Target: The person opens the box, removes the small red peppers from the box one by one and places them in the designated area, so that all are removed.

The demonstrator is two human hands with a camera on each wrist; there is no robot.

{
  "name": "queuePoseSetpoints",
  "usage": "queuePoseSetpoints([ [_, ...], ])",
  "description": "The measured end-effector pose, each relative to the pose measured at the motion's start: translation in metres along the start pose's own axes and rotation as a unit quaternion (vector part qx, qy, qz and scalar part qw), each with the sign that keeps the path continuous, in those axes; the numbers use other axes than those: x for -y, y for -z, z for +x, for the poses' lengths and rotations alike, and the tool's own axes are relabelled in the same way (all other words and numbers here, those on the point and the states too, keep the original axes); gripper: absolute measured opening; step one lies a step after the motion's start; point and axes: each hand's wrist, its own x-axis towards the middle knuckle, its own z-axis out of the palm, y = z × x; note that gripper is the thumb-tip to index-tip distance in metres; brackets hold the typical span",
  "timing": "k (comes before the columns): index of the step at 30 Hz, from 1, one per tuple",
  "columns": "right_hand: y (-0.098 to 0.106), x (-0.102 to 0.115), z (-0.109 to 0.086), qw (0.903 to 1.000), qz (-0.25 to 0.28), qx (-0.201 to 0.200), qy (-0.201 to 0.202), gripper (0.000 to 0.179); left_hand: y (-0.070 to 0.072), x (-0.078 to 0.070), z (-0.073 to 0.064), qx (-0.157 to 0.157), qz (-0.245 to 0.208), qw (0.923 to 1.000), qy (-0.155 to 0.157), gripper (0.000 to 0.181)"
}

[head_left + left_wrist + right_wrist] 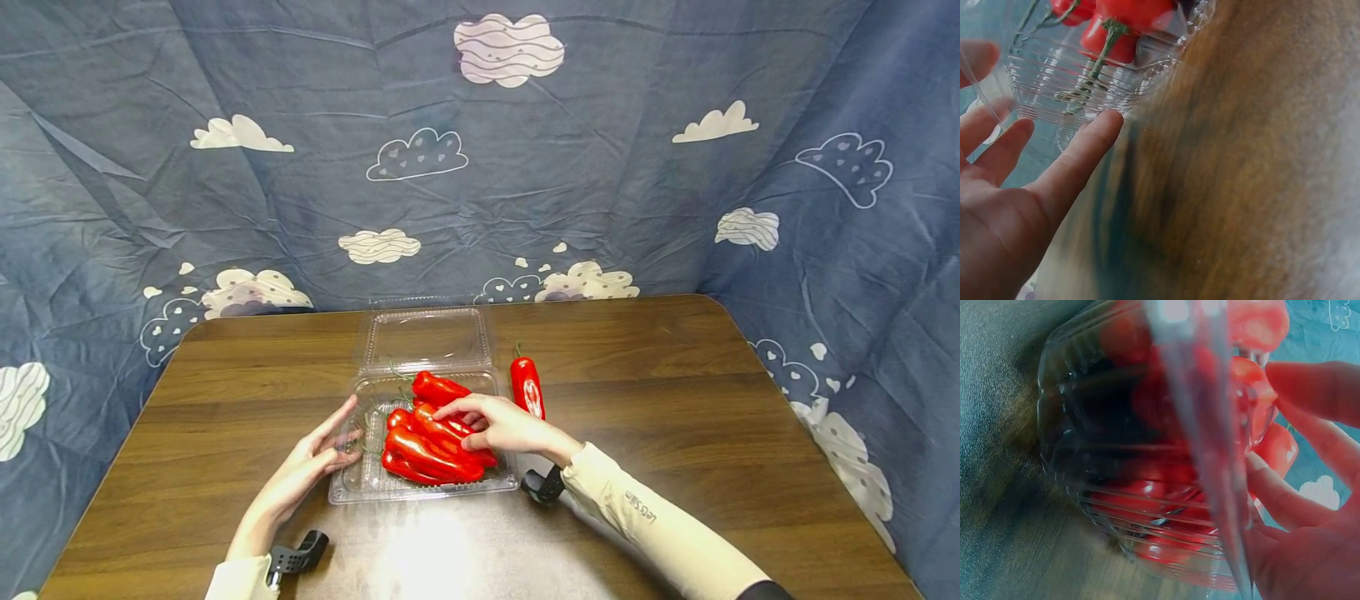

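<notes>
A clear plastic clamshell box (347,487) stands on the table with its lid (427,337) folded back. Several long red peppers (431,458) with green stems lie in it. My right hand (498,425) reaches over the box's right side and grips the topmost red pepper (1255,394) between fingers and thumb. At the left wall of the box, my left hand (296,475) has its fingers extended, the fingertips touching the clear plastic (1079,109). To the right of the box lies another red pepper (527,387), its stem pointing to the back.
The brown wooden table (675,433) has rounded far corners. Behind it hangs a blue cloth (600,192) printed with clouds. Dark camera mounts sit at both wrists, the right mount (543,485) close to the box's front right corner.
</notes>
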Motion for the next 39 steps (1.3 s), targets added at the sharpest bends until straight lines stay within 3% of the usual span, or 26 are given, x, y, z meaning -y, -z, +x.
queuePoseSetpoints([
  [7,-0.002,0.0,-0.001,0.9992,-0.018,0.02,0.03,0.047,-0.001,0.0,-0.001,0.001,-0.001,1.0,-0.004,0.07],
  [19,-0.001,-0.002,-0.002,0.9947,-0.077,0.029,0.062,0.05,-0.002,-0.001,0.002,-0.014,-0.011,0.9996,0.022,0.07],
  [29,0.003,-0.005,-0.003,0.9989,0.004,0.033,0.032,0.048,-0.002,-0.001,0.002,-0.009,-0.002,0.9999,0.008,0.066],
  [39,0.011,-0.008,-0.01,0.9951,0.093,0.009,0.032,0.044,-0.003,0.002,0.0,-0.01,-0.005,0.9999,0.009,0.07],
])
